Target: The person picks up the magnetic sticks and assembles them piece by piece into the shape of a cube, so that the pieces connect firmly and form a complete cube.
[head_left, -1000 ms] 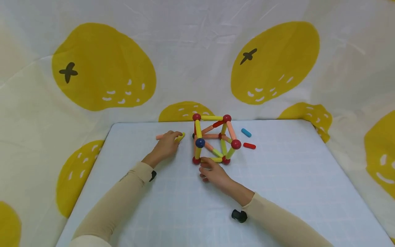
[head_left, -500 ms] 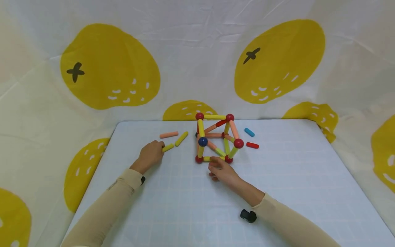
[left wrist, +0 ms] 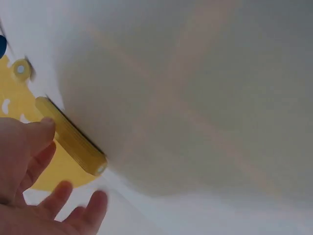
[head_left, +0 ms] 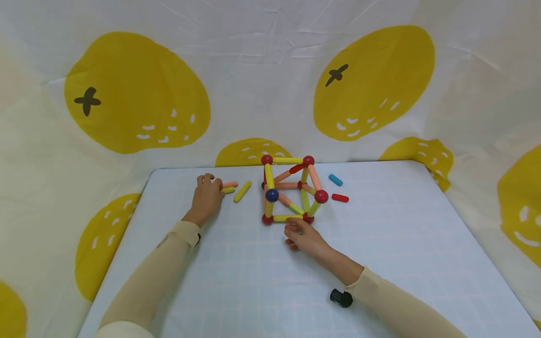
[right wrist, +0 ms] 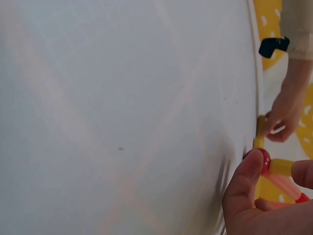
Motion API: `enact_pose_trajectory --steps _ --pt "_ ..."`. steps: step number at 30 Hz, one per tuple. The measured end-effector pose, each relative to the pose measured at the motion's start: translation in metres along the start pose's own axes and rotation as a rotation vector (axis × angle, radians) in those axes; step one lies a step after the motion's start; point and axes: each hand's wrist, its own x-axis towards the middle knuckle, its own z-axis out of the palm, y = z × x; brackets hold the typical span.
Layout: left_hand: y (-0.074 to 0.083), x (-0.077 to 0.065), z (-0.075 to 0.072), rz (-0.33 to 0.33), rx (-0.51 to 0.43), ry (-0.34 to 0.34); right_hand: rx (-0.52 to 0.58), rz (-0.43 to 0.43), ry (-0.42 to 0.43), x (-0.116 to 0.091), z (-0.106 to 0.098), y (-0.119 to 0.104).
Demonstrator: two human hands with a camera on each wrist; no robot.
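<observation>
My left hand [head_left: 206, 197] is over the table's left side, thumb right at the near end of a short yellow rod [head_left: 228, 190]. In the left wrist view the yellow rod [left wrist: 73, 138] lies beside the thumb tip, with the other fingers spread apart below it. A cube-like frame of coloured rods and balls stands at centre, with a blue ball [head_left: 272, 195] at its front upper corner. My right hand [head_left: 308, 239] is loosely bent at its front, index fingertip overlapping the bottom yellow rod [head_left: 281, 218]. In the right wrist view the thumb overlaps a red ball [right wrist: 265, 159].
A pink rod [head_left: 230, 184] lies right behind the short yellow one, and a longer yellow rod [head_left: 243, 191] is to their right. Right of the frame lie a blue rod [head_left: 336, 180] and a red rod [head_left: 340, 198]. A patterned cloth [head_left: 262, 94] hangs behind the table.
My left hand has drawn back left from the longer yellow rod, then moved the short yellow rod up beside the pink one. The right hand has stayed at the frame's front, shifting slightly right.
</observation>
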Motion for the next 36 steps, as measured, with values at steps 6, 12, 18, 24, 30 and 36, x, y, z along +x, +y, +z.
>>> enact_pose_trajectory --steps 6,12,18,24,30,36 --pt "0.009 0.008 -0.001 -0.028 -0.036 -0.081 -0.006 0.001 -0.016 -0.006 0.0 -0.001" --pt "0.027 0.01 0.004 -0.08 -0.029 -0.159 -0.013 0.015 -0.017 -0.01 -0.001 0.0" --pt "0.036 0.002 0.002 -0.013 0.06 -0.204 -0.018 0.015 -0.022 -0.012 -0.004 0.001" --pt "0.033 -0.029 -0.008 0.083 0.042 -0.308 -0.038 0.007 0.017 -0.013 -0.019 0.005" --pt "0.045 -0.068 -0.004 0.148 -0.022 -0.345 -0.031 0.04 0.026 -0.016 -0.031 0.014" --pt "0.075 -0.1 0.007 0.235 0.004 -0.396 -0.032 0.072 0.031 -0.019 -0.044 0.02"
